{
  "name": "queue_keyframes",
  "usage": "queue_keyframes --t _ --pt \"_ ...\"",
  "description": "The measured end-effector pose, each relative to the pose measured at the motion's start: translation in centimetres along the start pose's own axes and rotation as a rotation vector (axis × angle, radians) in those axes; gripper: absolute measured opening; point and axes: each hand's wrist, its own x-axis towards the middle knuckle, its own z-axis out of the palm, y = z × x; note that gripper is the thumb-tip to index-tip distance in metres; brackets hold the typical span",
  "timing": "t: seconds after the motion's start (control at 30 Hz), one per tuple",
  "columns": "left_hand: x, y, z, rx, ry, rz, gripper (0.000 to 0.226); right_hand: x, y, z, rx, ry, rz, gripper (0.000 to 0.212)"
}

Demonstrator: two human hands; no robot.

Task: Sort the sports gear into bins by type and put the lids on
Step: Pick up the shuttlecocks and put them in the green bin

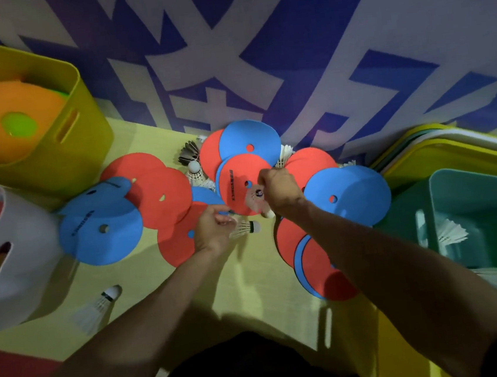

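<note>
Red and blue flat discs (162,197) lie scattered over the yellow floor, with white shuttlecocks (194,171) among them. My right hand (278,189) grips a shuttlecock (256,199) above a red disc (239,186). My left hand (215,230) holds a white shuttlecock (245,228) whose cork points right. Another shuttlecock (100,305) lies alone near the front left. The green bin (444,195) at the right has shuttlecocks (451,231) inside.
A yellow bin (87,125) at the back left holds orange and green discs. A white bin (26,242) stands at the left. Stacked lids (451,142) lie behind the green bin. A blue and white wall (257,49) runs along the back.
</note>
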Motion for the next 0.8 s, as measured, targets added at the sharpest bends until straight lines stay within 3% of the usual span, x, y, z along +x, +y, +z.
queue_keyframes --t 0.3,0.43,0.6,0.8 --pt "-2.3 4.9 -1.4 -0.080 0.009 0.133 0.029 -3.7 1.3 -6.0 0.698 0.232 0.225 0.029" --pt "-4.0 8.2 -0.3 -0.066 -0.031 0.226 0.029 -6.1 3.8 -9.0 0.840 0.370 0.249 0.021" --pt "-6.2 12.4 3.6 -0.026 -0.113 0.353 0.027 -9.7 8.6 -12.5 1.049 0.502 0.270 0.023" --pt "-10.1 16.2 12.3 -0.020 -0.300 0.402 0.027 -15.7 17.3 -14.9 1.275 0.777 0.472 0.019"
